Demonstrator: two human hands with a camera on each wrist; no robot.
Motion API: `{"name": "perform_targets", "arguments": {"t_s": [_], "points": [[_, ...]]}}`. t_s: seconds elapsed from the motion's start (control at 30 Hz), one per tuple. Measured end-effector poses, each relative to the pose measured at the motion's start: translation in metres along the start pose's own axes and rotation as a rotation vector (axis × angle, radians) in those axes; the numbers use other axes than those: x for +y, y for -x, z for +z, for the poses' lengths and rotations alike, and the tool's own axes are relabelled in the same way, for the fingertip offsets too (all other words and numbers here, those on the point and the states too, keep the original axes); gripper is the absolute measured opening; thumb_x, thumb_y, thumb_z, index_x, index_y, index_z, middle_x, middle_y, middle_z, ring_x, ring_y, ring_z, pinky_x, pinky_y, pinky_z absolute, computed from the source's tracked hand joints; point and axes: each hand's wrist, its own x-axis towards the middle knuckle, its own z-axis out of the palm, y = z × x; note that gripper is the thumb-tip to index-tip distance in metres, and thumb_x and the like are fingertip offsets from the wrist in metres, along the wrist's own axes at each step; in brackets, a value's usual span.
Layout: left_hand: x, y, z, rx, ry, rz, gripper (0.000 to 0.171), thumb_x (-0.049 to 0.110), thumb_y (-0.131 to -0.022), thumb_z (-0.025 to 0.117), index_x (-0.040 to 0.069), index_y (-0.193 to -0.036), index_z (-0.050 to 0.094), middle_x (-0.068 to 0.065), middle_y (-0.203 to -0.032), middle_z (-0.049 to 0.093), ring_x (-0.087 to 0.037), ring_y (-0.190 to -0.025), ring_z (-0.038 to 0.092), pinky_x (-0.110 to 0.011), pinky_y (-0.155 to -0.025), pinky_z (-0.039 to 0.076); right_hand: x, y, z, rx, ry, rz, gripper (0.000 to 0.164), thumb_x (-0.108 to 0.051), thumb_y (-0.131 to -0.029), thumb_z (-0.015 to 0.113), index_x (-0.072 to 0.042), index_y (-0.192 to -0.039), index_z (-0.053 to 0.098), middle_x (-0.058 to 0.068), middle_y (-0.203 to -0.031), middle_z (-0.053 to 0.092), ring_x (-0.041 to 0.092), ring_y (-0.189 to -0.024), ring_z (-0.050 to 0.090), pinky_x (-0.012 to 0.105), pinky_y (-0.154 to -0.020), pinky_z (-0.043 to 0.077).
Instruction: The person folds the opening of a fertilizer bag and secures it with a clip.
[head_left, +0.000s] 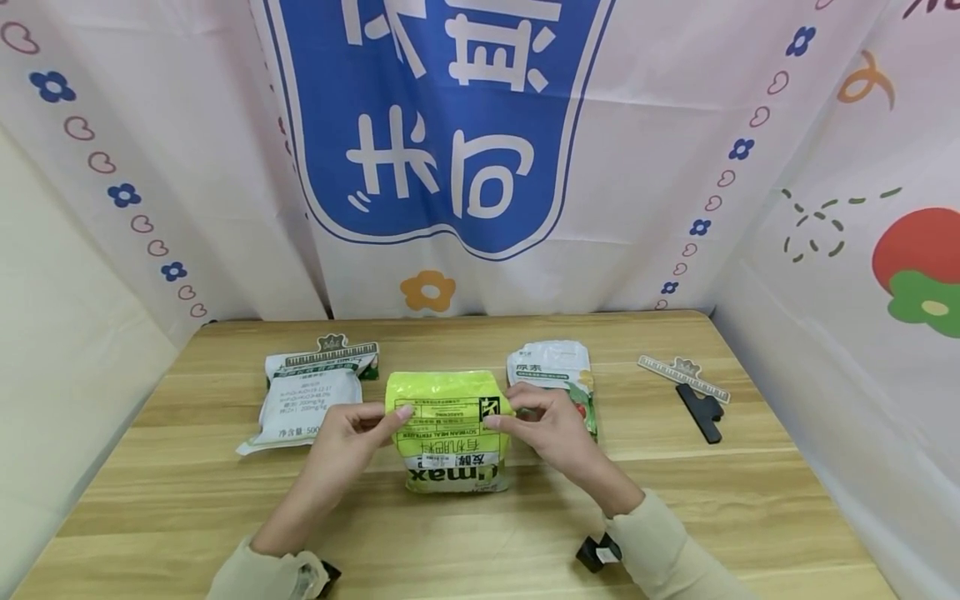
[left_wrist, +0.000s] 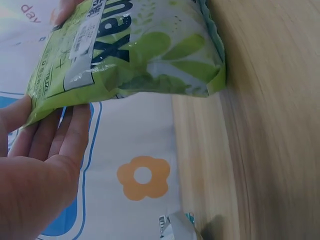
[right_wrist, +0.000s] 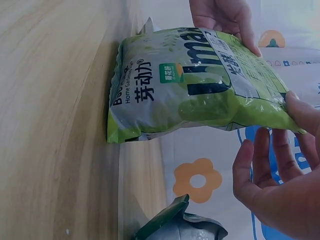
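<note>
A lime-green and white bag of soybean meal fertilizer (head_left: 450, 433) stands on the table in front of me, its printing upside down in the head view. My left hand (head_left: 348, 437) pinches its upper left corner between thumb and fingers. At the upper right corner, my right hand (head_left: 551, 429) holds the bag the same way. In the left wrist view the left thumb lies on the bag's face, with the fingers (left_wrist: 75, 130) behind it. The right wrist view shows the bag (right_wrist: 175, 85) plump, its lower end against the tabletop.
Left of the bag lies a white fertilizer bag (head_left: 307, 404) with a crown-topped clip (head_left: 330, 354) across its top. A white and green bag (head_left: 551, 362) sits behind my right hand. Farther right are another crown-topped clip (head_left: 682, 377) and a black clip (head_left: 701, 414). A printed curtain (head_left: 637, 192) hangs behind.
</note>
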Motion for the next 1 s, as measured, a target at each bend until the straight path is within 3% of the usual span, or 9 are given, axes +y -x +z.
{"name": "perform_targets", "arguments": {"t_s": [0.2,0.3,0.43,0.53,0.67,0.73,0.83,0.9,1.0], "points": [[-0.0033,-0.0002,-0.0010,0.005,-0.023,0.025,0.053,0.040,-0.097,0.076,0.007,-0.063,0.053,0.007,-0.057,0.031,-0.009,-0.056,0.030,-0.026,-0.054,0.031,-0.0015,0.0016,0.0009,-0.015,-0.016,0.040,0.014,-0.022,-0.094,0.080,-0.011,-0.087,0.078,-0.001,-0.088,0.062,0.013,-0.090,0.057,0.020,-0.072,0.047],[-0.0039,0.0001,-0.0017,0.004,-0.036,0.044,0.056,0.038,-0.096,0.076,0.004,-0.062,0.048,0.006,-0.056,0.030,-0.009,-0.055,0.029,-0.025,-0.052,0.029,-0.0030,0.0023,0.0005,-0.021,-0.012,0.052,0.013,-0.022,-0.094,0.080,-0.010,-0.089,0.078,-0.001,-0.091,0.066,0.015,-0.097,0.061,0.020,-0.075,0.051],[-0.0038,0.0005,-0.0025,0.002,-0.046,0.044,0.057,0.034,-0.096,0.077,0.005,-0.060,0.043,0.005,-0.060,0.034,-0.009,-0.057,0.032,-0.027,-0.058,0.034,-0.0045,0.0026,-0.0002,-0.030,-0.009,0.053,0.013,-0.022,-0.094,0.080,-0.011,-0.088,0.078,-0.002,-0.090,0.065,0.016,-0.088,0.058,0.018,-0.069,0.048],[-0.0034,0.0003,-0.0026,-0.009,-0.048,-0.007,0.056,0.034,-0.096,0.077,0.010,-0.059,0.043,0.005,-0.062,0.035,-0.011,-0.060,0.034,-0.028,-0.061,0.035,-0.0045,0.0026,-0.0007,-0.031,-0.004,0.058,0.014,-0.021,-0.094,0.080,-0.009,-0.087,0.076,-0.001,-0.087,0.063,0.018,-0.081,0.052,0.018,-0.066,0.045],[-0.0023,-0.0007,-0.0021,-0.042,-0.051,-0.103,0.051,0.039,-0.097,0.075,0.011,-0.063,0.049,0.005,-0.061,0.036,-0.014,-0.061,0.035,-0.028,-0.060,0.035,-0.0045,0.0031,-0.0009,-0.018,0.018,0.126,0.018,-0.022,-0.094,0.080,-0.007,-0.087,0.074,-0.002,-0.085,0.062,0.014,-0.076,0.050,0.018,-0.064,0.042],[-0.0018,-0.0013,-0.0015,-0.049,-0.040,-0.124,0.043,0.040,-0.098,0.075,0.008,-0.073,0.059,0.005,-0.066,0.045,-0.014,-0.067,0.043,-0.027,-0.064,0.040,-0.0051,0.0035,-0.0003,-0.009,0.040,0.161,0.020,-0.025,-0.094,0.080,-0.007,-0.088,0.072,-0.002,-0.080,0.059,0.011,-0.070,0.046,0.018,-0.061,0.040],[-0.0023,-0.0018,-0.0008,-0.027,0.000,-0.108,0.034,0.037,-0.096,0.077,0.008,-0.109,0.065,0.004,-0.078,0.064,-0.012,-0.076,0.054,-0.027,-0.070,0.048,-0.0062,0.0039,0.0010,0.014,0.055,0.171,0.024,-0.026,-0.093,0.082,-0.007,-0.092,0.068,0.000,-0.081,0.057,0.009,-0.067,0.048,0.018,-0.060,0.043],[-0.0032,-0.0016,-0.0009,-0.005,0.032,-0.068,0.051,0.034,-0.094,0.080,0.016,-0.135,0.056,0.000,-0.086,0.070,-0.010,-0.075,0.055,-0.025,-0.067,0.049,-0.0070,0.0043,0.0018,0.035,0.058,0.144,0.025,-0.024,-0.092,0.083,-0.006,-0.093,0.066,0.001,-0.089,0.061,0.009,-0.074,0.057,0.018,-0.065,0.051],[-0.0055,-0.0003,-0.0014,0.024,0.047,0.014,0.063,0.030,-0.093,0.081,0.027,-0.146,0.048,-0.004,-0.086,0.073,-0.009,-0.068,0.053,-0.023,-0.058,0.045,-0.0075,0.0051,0.0026,0.059,0.064,0.081,0.024,-0.019,-0.090,0.084,-0.006,-0.095,0.064,0.006,-0.101,0.066,0.015,-0.086,0.065,0.021,-0.076,0.059]]}}
